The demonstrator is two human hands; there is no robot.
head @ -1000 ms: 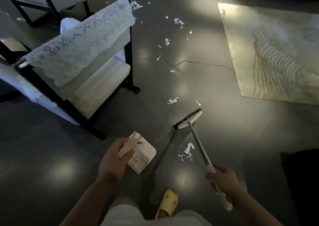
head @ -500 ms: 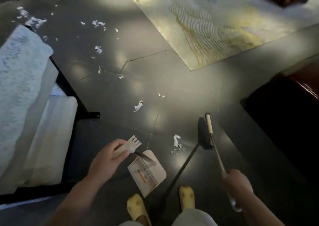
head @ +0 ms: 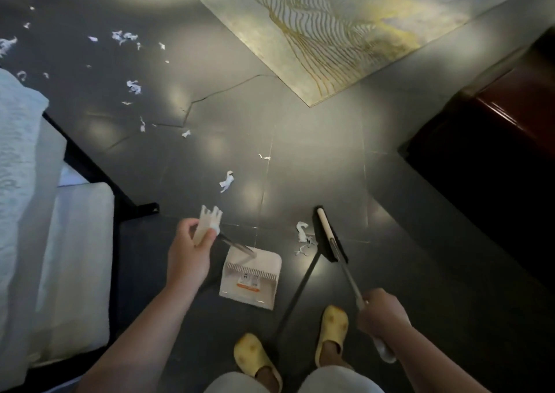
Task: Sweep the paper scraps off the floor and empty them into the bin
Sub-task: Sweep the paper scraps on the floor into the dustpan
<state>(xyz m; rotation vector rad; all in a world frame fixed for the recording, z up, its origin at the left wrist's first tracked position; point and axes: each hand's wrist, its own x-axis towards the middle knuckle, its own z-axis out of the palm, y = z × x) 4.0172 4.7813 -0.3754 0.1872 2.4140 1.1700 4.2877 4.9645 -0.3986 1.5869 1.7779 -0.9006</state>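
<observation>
Left hand [head: 188, 250] grips dustpan [head: 250, 278] handle; pan on floor, no scraps visible inside. Right hand [head: 380, 313] clenches broom [head: 329, 236] handle; bristles touching paper scraps [head: 303, 238]. More scraps lie scattered beyond.

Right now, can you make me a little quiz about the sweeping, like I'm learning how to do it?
1. True or false: the dustpan already has paper scraps in it.
2. Which hand holds the broom? A) left hand B) right hand C) both
3. Fill in: the curly scrap nearest the broom head lies between the broom and the ____.

Key
1. False. The pan looks empty; the scraps are on the floor.
2. B. The right hand grips the broom handle; the left hand grips the dustpan's handle.
3. Dustpan.
</observation>
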